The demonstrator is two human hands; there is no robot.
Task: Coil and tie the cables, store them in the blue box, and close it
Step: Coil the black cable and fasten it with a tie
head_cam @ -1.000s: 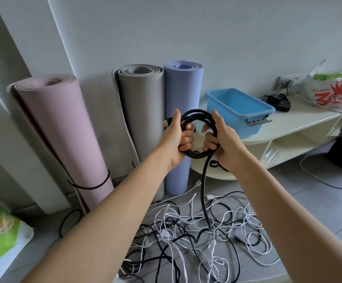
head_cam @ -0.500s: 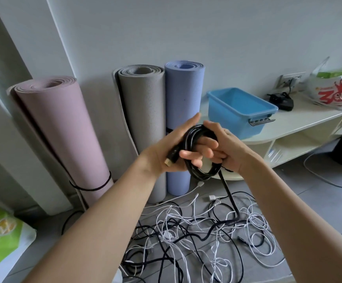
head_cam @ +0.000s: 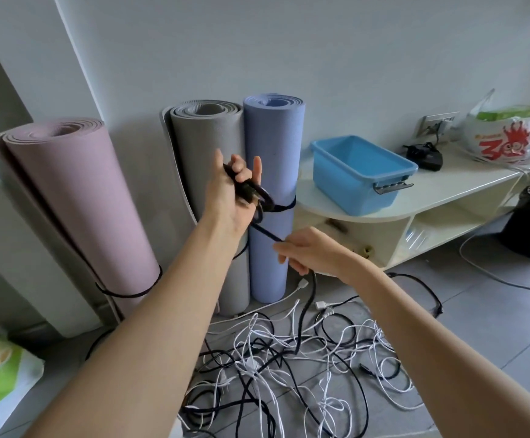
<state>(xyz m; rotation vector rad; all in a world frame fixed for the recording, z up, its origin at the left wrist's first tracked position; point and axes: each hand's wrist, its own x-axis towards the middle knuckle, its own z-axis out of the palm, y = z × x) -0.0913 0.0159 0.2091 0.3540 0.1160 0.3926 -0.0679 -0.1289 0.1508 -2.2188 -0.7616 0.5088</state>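
A coiled black cable point(head_cam: 258, 197) sits gripped in the raised left hand point(head_cam: 232, 197), while the right hand point(head_cam: 301, 249) pinches its trailing length just below. Loose cables point(head_cam: 289, 368) tangle on the near floor; the open blue box point(head_cam: 361, 175) rests on a shelf point(head_cam: 447, 191) far right.

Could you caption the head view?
Left hand holds a black cable coil; right hand pulls its tail taut.

Black cable point(head_cam: 258, 202): you are gripping a smooth, rubbery-looking jacket with a slight sheen.
Blue box point(head_cam: 360, 181): smooth plastic is showing a soft gloss; its handle point(head_cam: 391, 186) is looking like grey metal.
Yoga mats point(head_cam: 208, 172): you are facing matt, finely textured foam.
Shelf unit point(head_cam: 440, 188): its cream top is gleaming, smooth.
Floor tiles point(head_cam: 491, 314): grey, matt.
Plastic bag point(head_cam: 507, 137): thin film is crinkling, glossy.
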